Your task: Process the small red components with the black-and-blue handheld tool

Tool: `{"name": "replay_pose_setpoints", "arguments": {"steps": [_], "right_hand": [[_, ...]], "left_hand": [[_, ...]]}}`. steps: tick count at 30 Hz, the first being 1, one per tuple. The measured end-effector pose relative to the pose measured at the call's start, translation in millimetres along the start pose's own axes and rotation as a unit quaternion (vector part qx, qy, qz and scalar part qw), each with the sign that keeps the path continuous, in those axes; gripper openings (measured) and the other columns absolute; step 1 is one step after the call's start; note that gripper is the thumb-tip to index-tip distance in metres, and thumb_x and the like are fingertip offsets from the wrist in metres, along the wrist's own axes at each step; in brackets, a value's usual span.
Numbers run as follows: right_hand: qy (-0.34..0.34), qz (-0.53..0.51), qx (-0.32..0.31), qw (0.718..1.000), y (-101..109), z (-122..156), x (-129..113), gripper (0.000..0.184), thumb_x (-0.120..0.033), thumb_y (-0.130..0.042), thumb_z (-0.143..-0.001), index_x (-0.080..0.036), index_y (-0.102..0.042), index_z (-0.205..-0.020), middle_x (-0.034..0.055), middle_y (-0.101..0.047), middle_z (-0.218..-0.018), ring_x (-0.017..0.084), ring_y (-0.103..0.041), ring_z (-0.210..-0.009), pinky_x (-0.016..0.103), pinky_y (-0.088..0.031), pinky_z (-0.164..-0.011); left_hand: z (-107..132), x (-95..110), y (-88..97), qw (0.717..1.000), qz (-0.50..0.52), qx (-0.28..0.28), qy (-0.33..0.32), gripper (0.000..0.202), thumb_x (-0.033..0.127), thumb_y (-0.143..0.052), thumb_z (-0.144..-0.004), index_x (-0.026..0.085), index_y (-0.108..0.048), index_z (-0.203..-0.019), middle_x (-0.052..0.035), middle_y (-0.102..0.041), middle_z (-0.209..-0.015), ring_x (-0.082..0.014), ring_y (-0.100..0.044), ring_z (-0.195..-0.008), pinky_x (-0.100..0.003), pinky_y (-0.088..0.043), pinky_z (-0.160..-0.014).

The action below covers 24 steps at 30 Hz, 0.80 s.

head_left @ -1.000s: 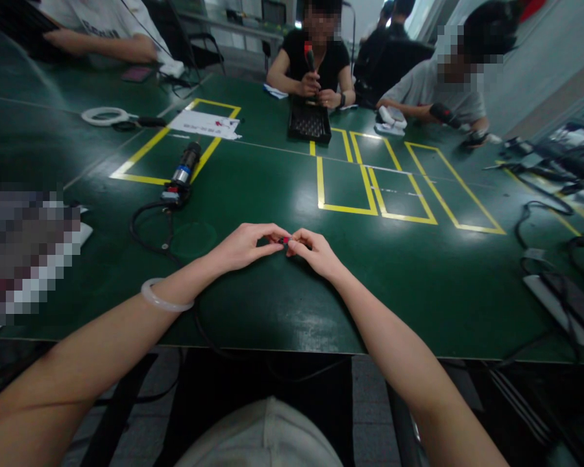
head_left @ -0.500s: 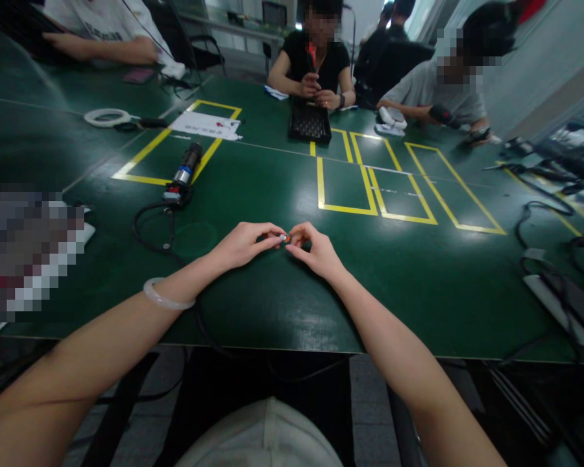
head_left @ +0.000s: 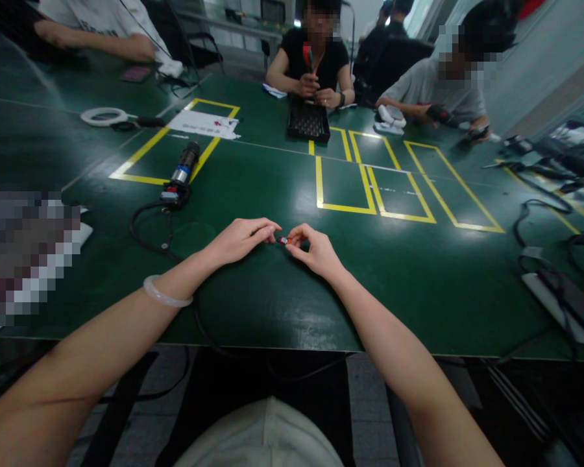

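Observation:
A tiny piece with white, red, orange and dark parts (head_left: 283, 240) sits between the fingertips of my right hand (head_left: 316, 249), which pinches it from the right. It is too small for me to tell its kind. My left hand (head_left: 246, 240) hovers just left of it, fingers stretched out and thumb close beneath them; I see nothing held there. Both hands are above the near middle of the green table (head_left: 267, 305). A pale bangle (head_left: 163, 295) circles my left wrist.
A black cylindrical tool with a cable (head_left: 182, 170) lies to the left. Yellow tape outlines (head_left: 348, 209) mark the table. Across it, a person handles a red-tipped tool (head_left: 308, 58) by a black tray (head_left: 308, 123). Another person sits at right; cables (head_left: 540, 207) lie there.
My left fingertips have let go of the tiny piece and drawn slightly left. My right hand stays nearly in place, still pinching the piece.

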State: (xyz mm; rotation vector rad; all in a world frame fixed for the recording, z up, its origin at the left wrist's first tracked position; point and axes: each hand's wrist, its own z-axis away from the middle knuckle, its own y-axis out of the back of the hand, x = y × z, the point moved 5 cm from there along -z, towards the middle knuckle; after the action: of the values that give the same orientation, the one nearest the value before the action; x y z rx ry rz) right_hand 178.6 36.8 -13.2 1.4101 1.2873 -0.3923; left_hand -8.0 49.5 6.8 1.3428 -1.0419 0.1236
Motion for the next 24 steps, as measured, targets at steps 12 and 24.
{"name": "replay_pose_setpoints", "arguments": {"steps": [12, 24], "right_hand": [[-0.016, -0.003, -0.007, 1.000, 0, -1, -1, 0.012, -0.029, -0.065, -0.085, -0.021, -0.059, -0.092, 0.0000, -0.068, -0.078, 0.014, -0.063, -0.071, 0.028, -0.050, -0.071], [-0.018, -0.002, -0.019, 1.000, -3, -1, 4, 0.013, -0.029, -0.065, -0.085, -0.020, -0.058, -0.093, -0.0005, -0.067, -0.078, 0.013, -0.062, -0.070, 0.027, -0.051, -0.072]], "left_hand": [[37, -98, 119.6, 0.868, -0.331, 0.278, 0.246, 0.068, 0.042, -0.059, -0.090, 0.006, -0.049, -0.146, -0.0212, -0.041, -0.153, -0.0399, -0.042, -0.136, -0.056, -0.033, -0.113], [48, -133, 128.2, 0.877, -0.283, 0.155, 0.357, 0.077, 0.067, -0.048, -0.093, 0.013, -0.045, -0.148, -0.0182, -0.047, -0.147, -0.0392, -0.051, -0.124, -0.060, -0.047, -0.096]]}}
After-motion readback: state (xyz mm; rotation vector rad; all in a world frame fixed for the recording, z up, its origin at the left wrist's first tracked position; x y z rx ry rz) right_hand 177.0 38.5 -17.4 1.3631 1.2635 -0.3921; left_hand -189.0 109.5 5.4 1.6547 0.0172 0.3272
